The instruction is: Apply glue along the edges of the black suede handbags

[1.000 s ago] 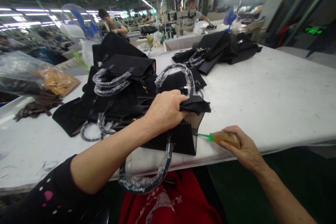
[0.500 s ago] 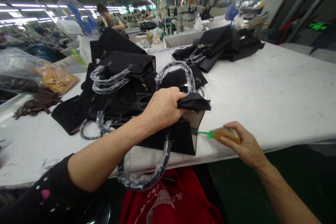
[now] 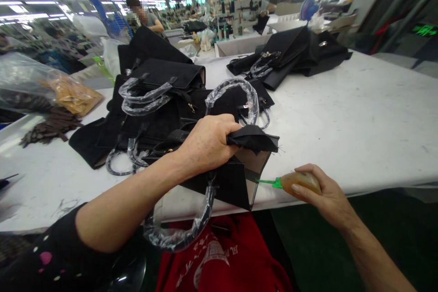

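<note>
My left hand is closed round the black lining of a black handbag at the table's front edge. The bag's plastic-wrapped handle hangs over the edge, and its open side shows a pale inner face. In my right hand is a squeeze glue bottle of amber colour, lying sideways with its thin green nozzle pointing left. The nozzle's tip is at the bag's open edge; whether it touches cannot be made out.
More black handbags with wrapped handles are piled behind my left hand. Another stack of black bags lies farther back on the white table. A clear plastic bag, dark strips and a blue fan are on the left.
The bag's front corner has dropped slightly and tilted, and its open side shows more. My right hand with the glue bottle has shifted a little right and down. The view has tipped slightly downward.
</note>
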{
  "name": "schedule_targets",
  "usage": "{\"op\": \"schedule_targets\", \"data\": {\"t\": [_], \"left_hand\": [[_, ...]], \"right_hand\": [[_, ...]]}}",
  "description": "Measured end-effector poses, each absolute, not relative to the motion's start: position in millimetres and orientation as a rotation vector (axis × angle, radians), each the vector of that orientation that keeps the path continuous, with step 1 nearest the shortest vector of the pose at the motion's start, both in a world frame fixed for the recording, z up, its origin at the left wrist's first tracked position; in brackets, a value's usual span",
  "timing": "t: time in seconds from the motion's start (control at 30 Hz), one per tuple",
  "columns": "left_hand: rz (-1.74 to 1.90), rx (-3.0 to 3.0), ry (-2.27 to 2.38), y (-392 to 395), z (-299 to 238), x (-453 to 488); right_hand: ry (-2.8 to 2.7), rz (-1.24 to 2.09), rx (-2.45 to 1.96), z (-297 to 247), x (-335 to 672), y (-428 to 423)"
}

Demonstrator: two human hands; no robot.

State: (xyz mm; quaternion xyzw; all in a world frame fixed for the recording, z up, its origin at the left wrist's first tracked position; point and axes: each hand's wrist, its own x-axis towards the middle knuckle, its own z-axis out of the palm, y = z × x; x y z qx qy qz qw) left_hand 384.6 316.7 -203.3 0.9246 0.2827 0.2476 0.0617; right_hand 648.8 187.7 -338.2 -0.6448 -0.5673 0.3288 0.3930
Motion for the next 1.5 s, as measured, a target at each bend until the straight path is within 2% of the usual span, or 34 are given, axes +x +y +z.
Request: {"op": "schedule_targets", "data": {"t": [0.1, 0.23, 0.37, 0.5, 0.67, 0.8, 0.93, 1.07, 1.2, 1.33, 1.5], "left_hand": [[0.74, 2.8, 0.841, 313.4, -203.2, 382.1], [0.736, 2.787, 0.848, 309.0, -203.4, 377.4], [0.75, 2.778, 0.863, 305.3, -203.8, 373.8], [0.75, 2.766, 0.856, 302.1, -203.7, 372.1], [0.744, 2.746, 0.851, 298.0, -202.8, 368.6], [0.725, 2.741, 0.862, 295.0, -202.7, 365.8], [0.711, 2.726, 0.883, 291.4, -201.6, 364.3], [0.683, 2.707, 0.898, 286.3, -200.2, 361.2], [0.671, 2.663, 0.9, 280.1, -200.2, 356.2], [0.65, 2.627, 0.906, 275.9, -200.6, 352.0], [0.649, 2.585, 0.916, 272.1, -199.8, 348.1]], "right_hand": [[-1.45, 0.912, -1.598, -340.6, 644.6, 184.2], [-1.419, 0.753, -1.624, -346.1, 642.5, 179.2], [-1.54, 0.799, -1.559, -354.5, 642.1, 174.4], [-1.514, 0.596, -1.556, -359.6, 641.7, 172.2], [-1.588, 0.718, -1.536, -359.4, 644.5, 168.8], [-1.552, 0.594, -1.558, -360.3, 644.7, 165.7], [-1.659, 0.707, -1.506, -360.1, 640.5, 163.6], [-1.595, 0.54, -1.533, -358.6, 637.4, 161.7], [-1.682, 0.64, -1.496, -358.3, 637.7, 158.9], [-1.617, 0.511, -1.521, -358.8, 638.9, 158.5], [-1.703, 0.602, -1.484, -358.0, 639.5, 156.7]]}}
